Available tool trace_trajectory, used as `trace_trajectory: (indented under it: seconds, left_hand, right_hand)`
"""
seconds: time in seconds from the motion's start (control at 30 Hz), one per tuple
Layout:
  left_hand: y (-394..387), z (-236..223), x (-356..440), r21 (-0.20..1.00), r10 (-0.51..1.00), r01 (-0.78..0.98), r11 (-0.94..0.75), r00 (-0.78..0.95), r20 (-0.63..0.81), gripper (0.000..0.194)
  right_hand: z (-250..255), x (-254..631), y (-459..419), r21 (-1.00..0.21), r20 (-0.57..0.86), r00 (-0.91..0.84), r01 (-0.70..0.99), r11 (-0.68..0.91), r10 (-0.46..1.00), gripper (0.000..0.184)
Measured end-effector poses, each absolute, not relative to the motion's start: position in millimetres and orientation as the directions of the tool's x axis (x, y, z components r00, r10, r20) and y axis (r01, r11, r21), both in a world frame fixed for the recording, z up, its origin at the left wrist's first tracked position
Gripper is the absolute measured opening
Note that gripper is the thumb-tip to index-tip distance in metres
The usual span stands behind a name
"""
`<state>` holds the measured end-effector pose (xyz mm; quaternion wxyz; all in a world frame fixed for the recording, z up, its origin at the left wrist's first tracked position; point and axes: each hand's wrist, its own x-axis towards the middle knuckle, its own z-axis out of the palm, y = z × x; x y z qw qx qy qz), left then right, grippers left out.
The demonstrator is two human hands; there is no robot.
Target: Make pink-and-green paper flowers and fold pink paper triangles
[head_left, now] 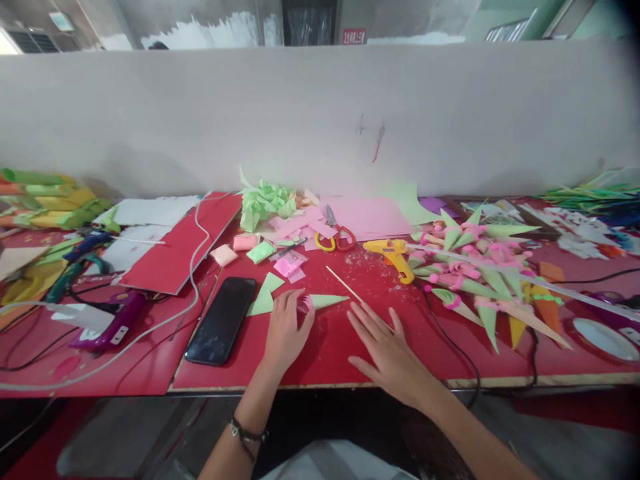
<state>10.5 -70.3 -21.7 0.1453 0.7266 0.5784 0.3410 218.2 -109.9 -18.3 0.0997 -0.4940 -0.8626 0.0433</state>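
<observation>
Left hand at the paper cone, right hand spread beside the stick

The left hand [286, 330] bends its fingers over the pink, wide end of a paper cone [328, 301]; whether it pinches or only presses there, I cannot tell. The cone lies on the red table [320, 357], near the middle, with its green tip pointing to the right. The right hand [389, 350] is palm down, its fingers spread; they cover the near end of a thin stick [344, 285], but contact is not clear.

The step in hand seems to be positioning the cone. In my judgement, the next move calls for a steady left hand and, for lifting the stick, a fine right pinch.

To the left lie green paper [261, 303] and a phone [221, 321]; far right, a glue gun [393, 251] near the cone pile [457, 275]; farther, scissors [345, 239].
</observation>
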Motion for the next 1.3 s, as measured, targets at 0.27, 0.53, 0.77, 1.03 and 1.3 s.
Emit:
trace_trajectory:
  seconds: [0.27, 0.53, 0.77, 1.03, 1.3]
  left_hand:
    - [-69, -22, 11, 0.602, 0.946, 0.747, -0.283, 0.115, 0.303, 0.033]
    - [-68, -22, 12, 0.568, 0.946, 0.773, -0.282, 0.126, 0.298, 0.039]
    - [-64, -22, 18, 0.512, 0.953, 0.819, -0.259, 0.129, 0.276, 0.047]
    - [-71, 10, 17, 0.806, 0.963, 0.527, -0.269, 0.143, 0.228, 0.05]
    - [-70, 33, 24, 0.824, 0.927, 0.427, -0.373, 0.129, 0.353, 0.032]
  right_hand:
    - [-16, 245, -121, -0.5, 0.305, -0.153, 0.814, 0.295, 0.94, 0.016]
    - [9, 215, -95, -0.999, 0.042, 0.042, -0.019, 0.042, 0.998, 0.023]
    - [3, 202, -84, -0.968, 0.002, -0.003, -0.251, 0.002, 1.0, 0.025]
    - [5, 202, -78, -0.99, -0.013, 0.01, -0.143, -0.012, 1.0, 0.024]
    - [22, 187, -74, -0.999, 0.019, -0.065, -0.029, 0.017, 0.998, 0.023]
